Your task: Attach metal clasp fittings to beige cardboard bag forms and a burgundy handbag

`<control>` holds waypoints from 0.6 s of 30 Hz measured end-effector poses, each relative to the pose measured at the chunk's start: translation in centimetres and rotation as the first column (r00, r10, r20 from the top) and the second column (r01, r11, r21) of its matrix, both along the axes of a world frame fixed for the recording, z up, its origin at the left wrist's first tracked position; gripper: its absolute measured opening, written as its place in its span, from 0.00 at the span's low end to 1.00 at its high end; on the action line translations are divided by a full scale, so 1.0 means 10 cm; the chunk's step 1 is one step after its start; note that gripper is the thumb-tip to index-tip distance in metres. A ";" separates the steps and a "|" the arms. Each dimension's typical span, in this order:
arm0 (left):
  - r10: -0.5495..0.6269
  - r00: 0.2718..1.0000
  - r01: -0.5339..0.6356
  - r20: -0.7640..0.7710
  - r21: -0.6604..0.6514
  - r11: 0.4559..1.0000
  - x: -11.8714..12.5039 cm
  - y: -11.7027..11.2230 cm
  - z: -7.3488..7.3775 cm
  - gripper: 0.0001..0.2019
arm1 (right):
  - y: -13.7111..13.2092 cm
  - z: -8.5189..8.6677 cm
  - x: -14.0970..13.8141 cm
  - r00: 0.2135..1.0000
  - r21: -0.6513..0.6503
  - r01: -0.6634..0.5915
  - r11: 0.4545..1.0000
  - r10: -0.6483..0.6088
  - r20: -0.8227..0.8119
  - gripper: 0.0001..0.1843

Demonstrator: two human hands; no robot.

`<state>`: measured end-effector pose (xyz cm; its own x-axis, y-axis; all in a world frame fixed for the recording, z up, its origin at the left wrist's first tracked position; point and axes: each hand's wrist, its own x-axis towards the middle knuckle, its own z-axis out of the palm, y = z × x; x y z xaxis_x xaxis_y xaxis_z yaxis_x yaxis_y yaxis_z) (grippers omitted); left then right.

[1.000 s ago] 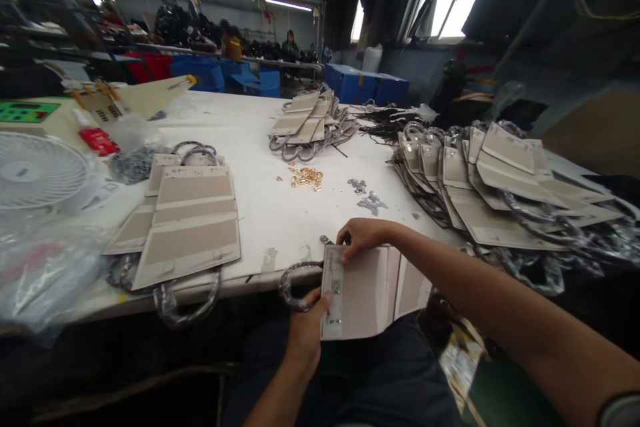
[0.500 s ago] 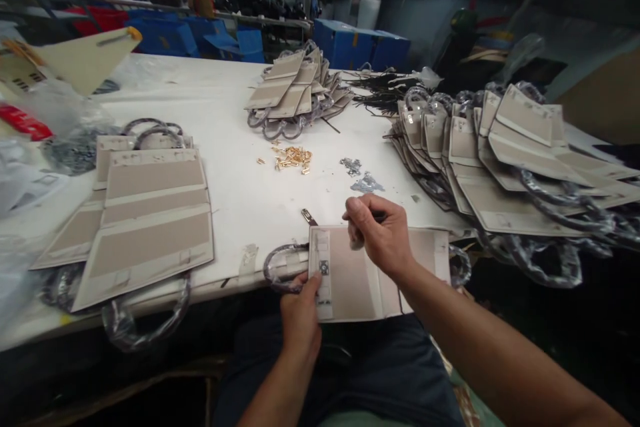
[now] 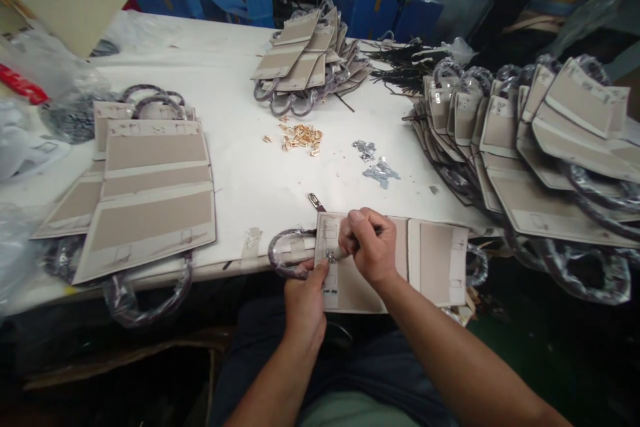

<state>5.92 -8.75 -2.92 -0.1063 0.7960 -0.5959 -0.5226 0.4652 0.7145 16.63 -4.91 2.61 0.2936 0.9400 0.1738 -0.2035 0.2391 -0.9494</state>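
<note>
A flat beige bag panel (image 3: 430,260) with wrapped handles lies across the table's front edge and my lap. My left hand (image 3: 303,303) grips its left end, thumb beside a small metal fitting (image 3: 331,256) on the panel. My right hand (image 3: 367,247) is closed around a thin tool, its tip pressed at that fitting. A wrapped handle loop (image 3: 283,260) sticks out to the left of the panel.
A stack of beige panels (image 3: 150,200) lies at left, a fanned pile (image 3: 305,57) at the back, a large pile (image 3: 540,140) at right. Gold fittings (image 3: 300,138) and silver fittings (image 3: 375,163) are scattered mid-table. A small dark tool (image 3: 317,201) lies near the panel.
My right hand came down from above the panel to the fitting beside my left thumb. The view tilted down and the panel now lies flatter and further unfolded to the right.
</note>
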 end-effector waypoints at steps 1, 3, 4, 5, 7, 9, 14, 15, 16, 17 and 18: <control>0.001 1.000 -0.001 -0.008 0.014 1.000 0.00 0.00 -0.01 0.15 | -0.02 0.01 -0.01 0.997 0.002 -0.036 0.999 0.036 0.067 0.27; 0.001 1.000 0.000 -0.017 0.033 0.999 -0.01 -0.01 -0.02 0.14 | -0.02 0.04 -0.02 0.986 0.006 -0.093 0.996 0.092 0.142 0.27; -0.001 1.000 0.002 -0.013 0.035 0.999 -0.01 -0.01 -0.02 0.14 | -0.01 0.04 -0.01 0.986 0.007 -0.105 0.994 0.103 0.128 0.27; -0.004 1.000 0.004 -0.003 0.033 0.999 -0.02 -0.02 -0.03 0.14 | 0.00 0.05 0.00 0.992 0.007 -0.100 0.995 0.099 0.081 0.27; -0.003 1.000 0.002 0.018 0.028 1.000 -0.02 -0.02 -0.04 0.15 | 0.05 0.05 0.02 0.997 0.017 -0.045 0.999 0.046 -0.057 0.26; 0.013 1.000 -0.014 0.027 0.028 1.000 -0.02 -0.02 -0.04 0.16 | 0.09 0.04 0.03 0.985 0.038 0.029 0.999 -0.022 -0.171 0.25; 0.037 0.999 -0.037 0.006 0.013 0.999 -0.01 -0.02 -0.01 0.15 | 0.06 -0.02 -0.05 0.988 0.045 0.067 0.997 -0.060 -0.141 0.24; 0.035 0.999 -0.035 -0.002 0.010 0.999 -0.01 -0.01 0.00 0.15 | 0.05 -0.02 -0.07 0.997 0.037 0.045 0.998 -0.042 -0.070 0.25; 0.034 0.999 -0.034 -0.012 0.010 0.999 -0.01 -0.01 0.01 0.15 | 0.05 0.00 -0.10 1.000 0.036 0.006 0.999 -0.007 0.025 0.26; 0.033 0.999 -0.032 -0.021 0.014 0.999 -0.01 -0.01 0.02 0.15 | 0.05 0.03 -0.13 0.989 0.037 -0.051 0.998 0.046 0.138 0.26; 0.033 0.999 -0.032 -0.030 0.020 0.999 -0.01 -0.01 0.03 0.15 | 0.06 0.07 -0.15 0.961 0.033 -0.122 0.992 0.110 0.252 0.27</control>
